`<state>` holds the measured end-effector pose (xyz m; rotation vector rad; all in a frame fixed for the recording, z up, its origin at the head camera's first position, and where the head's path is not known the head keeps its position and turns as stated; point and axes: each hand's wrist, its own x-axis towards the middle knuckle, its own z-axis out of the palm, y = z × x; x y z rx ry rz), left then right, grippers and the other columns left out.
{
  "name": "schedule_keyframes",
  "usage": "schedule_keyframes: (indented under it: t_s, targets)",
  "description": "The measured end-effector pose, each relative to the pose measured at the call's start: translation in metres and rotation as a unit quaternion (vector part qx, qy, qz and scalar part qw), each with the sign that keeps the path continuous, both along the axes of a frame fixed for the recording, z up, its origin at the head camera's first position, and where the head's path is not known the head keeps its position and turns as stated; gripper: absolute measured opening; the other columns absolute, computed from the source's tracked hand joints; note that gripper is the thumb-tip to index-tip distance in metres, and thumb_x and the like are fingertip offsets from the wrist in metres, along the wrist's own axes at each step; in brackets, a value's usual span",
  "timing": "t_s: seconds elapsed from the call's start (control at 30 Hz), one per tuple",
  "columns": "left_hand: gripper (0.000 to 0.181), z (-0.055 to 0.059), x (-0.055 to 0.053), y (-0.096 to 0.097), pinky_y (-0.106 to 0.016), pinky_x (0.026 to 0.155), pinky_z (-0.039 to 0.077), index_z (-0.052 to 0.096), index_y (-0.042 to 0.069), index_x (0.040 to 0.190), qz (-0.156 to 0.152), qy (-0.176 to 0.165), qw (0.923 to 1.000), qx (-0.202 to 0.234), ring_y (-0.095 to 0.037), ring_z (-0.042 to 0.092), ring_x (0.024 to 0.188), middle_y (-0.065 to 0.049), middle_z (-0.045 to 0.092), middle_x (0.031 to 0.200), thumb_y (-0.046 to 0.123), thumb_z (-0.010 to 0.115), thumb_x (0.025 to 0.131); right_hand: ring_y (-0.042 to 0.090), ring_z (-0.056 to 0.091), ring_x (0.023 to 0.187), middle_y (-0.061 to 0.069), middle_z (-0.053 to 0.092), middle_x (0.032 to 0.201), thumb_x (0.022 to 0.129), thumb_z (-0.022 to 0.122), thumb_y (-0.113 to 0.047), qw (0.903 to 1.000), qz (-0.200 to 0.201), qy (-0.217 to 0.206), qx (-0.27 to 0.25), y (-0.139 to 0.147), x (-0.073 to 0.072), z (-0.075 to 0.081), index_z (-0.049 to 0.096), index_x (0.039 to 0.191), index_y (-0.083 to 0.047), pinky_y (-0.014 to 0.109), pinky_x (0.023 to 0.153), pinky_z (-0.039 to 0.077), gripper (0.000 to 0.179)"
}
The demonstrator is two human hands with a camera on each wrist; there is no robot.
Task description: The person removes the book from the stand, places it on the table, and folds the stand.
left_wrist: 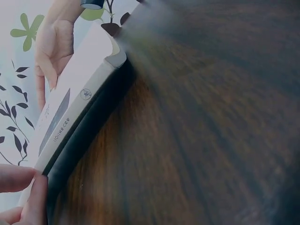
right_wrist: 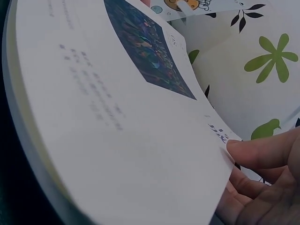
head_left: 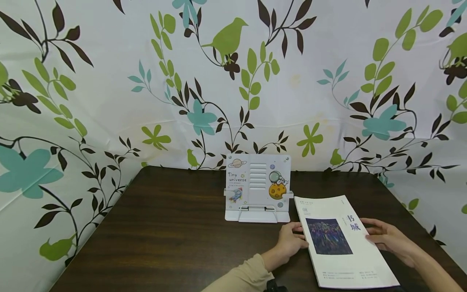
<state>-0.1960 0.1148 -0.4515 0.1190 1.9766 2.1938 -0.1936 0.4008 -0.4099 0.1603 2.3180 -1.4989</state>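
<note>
A white magazine (head_left: 343, 243) with a dark picture and blue Chinese characters on its cover lies slanted at the table's right side. My left hand (head_left: 289, 244) holds its spine edge; the left wrist view shows the thumb and a finger (left_wrist: 35, 201) against the spine. On the opposite edge, my right hand (head_left: 392, 239) pinches the magazine, thumb (right_wrist: 262, 150) on the cover and other fingers below the edge. The right wrist view shows the cover bending. A dark band runs beneath the spine; whether it is shadow or another thing, I cannot tell.
A white book stand (head_left: 258, 190) printed with an astronaut, a planet and a rocket stands upright behind the magazine, slightly left. The dark wooden table (head_left: 175, 227) stretches left. Behind it hangs a leaf-and-bird patterned cloth (head_left: 284, 93).
</note>
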Motion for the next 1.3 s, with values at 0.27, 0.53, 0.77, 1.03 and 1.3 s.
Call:
schedule_keyframes:
  t_s: [0.27, 0.53, 0.77, 1.03, 1.3]
  targets:
    - [0.050, -0.001, 0.000, 0.001, -0.025, 0.057, 0.052, 0.058, -0.009, 0.106, 0.004, 0.026, 0.9991, -0.034, -0.013, 0.061, 0.071, -0.003, 0.056, 0.086, -0.025, 0.063, 0.060, 0.024, 0.060, 0.088, 0.009, 0.058, 0.103, 0.084, 0.060, -0.004, 0.9999, 0.004, 0.001, -0.014, 0.004, 0.001, -0.007, 0.011, 0.137, 0.014, 0.039, 0.073, 0.050, 0.074]
    - [0.048, -0.003, -0.001, 0.002, -0.022, 0.056, 0.050, 0.061, -0.007, 0.104, 0.000, 0.046, 0.9963, -0.072, -0.012, 0.062, 0.070, -0.002, 0.057, 0.085, -0.023, 0.066, 0.059, 0.024, 0.062, 0.089, 0.005, 0.061, 0.103, 0.083, 0.062, -0.007, 0.9983, 0.022, -0.006, -0.054, 0.013, 0.000, -0.012, 0.025, 0.136, 0.011, 0.040, 0.074, 0.051, 0.067]
    - [0.048, -0.002, -0.001, 0.002, -0.019, 0.054, 0.048, 0.063, -0.006, 0.104, -0.010, 0.074, 0.9886, -0.131, -0.008, 0.061, 0.068, 0.001, 0.056, 0.083, -0.019, 0.070, 0.059, 0.024, 0.062, 0.089, 0.005, 0.061, 0.103, 0.084, 0.061, -0.006, 0.9969, 0.049, -0.001, -0.062, 0.018, -0.001, -0.016, 0.029, 0.133, 0.013, 0.040, 0.074, 0.051, 0.062]
    - [0.044, 0.001, -0.001, -0.001, -0.014, 0.054, 0.046, 0.064, -0.004, 0.101, -0.036, 0.121, 0.9740, -0.188, -0.006, 0.062, 0.067, -0.001, 0.057, 0.082, -0.013, 0.074, 0.059, 0.023, 0.062, 0.089, 0.004, 0.060, 0.100, 0.082, 0.064, -0.006, 0.9984, 0.041, -0.015, -0.037, 0.020, -0.001, -0.020, 0.031, 0.131, 0.015, 0.041, 0.076, 0.051, 0.063]
    - [0.034, 0.004, -0.003, -0.002, -0.011, 0.052, 0.045, 0.066, -0.003, 0.090, -0.046, 0.158, 0.9573, -0.238, -0.007, 0.064, 0.063, -0.003, 0.060, 0.079, -0.009, 0.076, 0.058, 0.024, 0.061, 0.087, 0.010, 0.059, 0.102, 0.080, 0.066, -0.008, 0.9997, 0.005, -0.014, 0.021, 0.015, -0.002, -0.021, 0.029, 0.131, 0.018, 0.042, 0.076, 0.051, 0.068]
